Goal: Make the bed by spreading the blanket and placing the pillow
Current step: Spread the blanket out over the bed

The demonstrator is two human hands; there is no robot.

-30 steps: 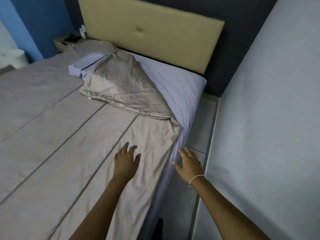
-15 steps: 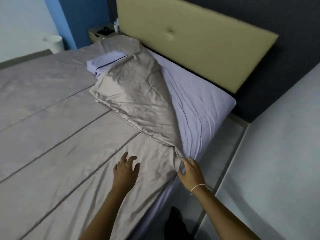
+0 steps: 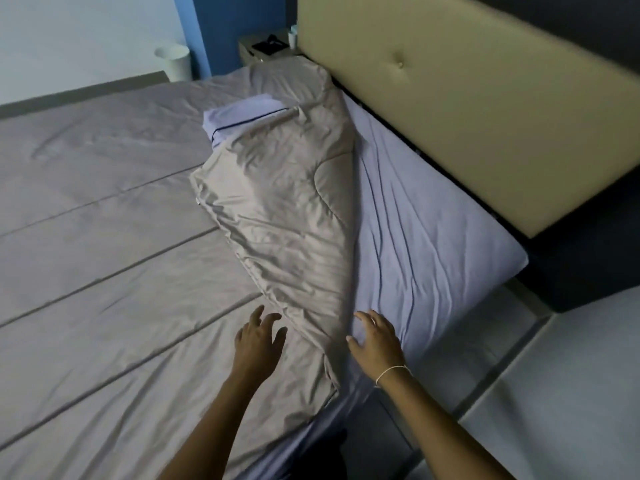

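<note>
A beige blanket (image 3: pixel 104 271) covers most of the bed, with its top corner folded back (image 3: pixel 284 216) toward the middle. The fold bares the lavender sheet (image 3: pixel 426 244) along the headboard. A lavender pillow (image 3: pixel 242 112) pokes out from under the folded part near the head of the bed. My left hand (image 3: pixel 258 339) hovers with fingers spread over the blanket, just left of the fold's edge. On the sheet at the fold's lower right edge lies my right hand (image 3: pixel 375 337), fingers apart and holding nothing; a thin bracelet is on its wrist.
A padded yellow headboard (image 3: pixel 467 109) runs along the right. A bedside table (image 3: pixel 263 48) with small items and a white bin (image 3: pixel 175 62) stand at the far end. A narrow floor strip (image 3: pixel 450 393) and a pale wall (image 3: pixel 571 393) lie to my right.
The view has swung and moved closer to the head of the bed. Both hands have moved forward to the folded corner; the right one has shifted from the mattress side onto the sheet.
</note>
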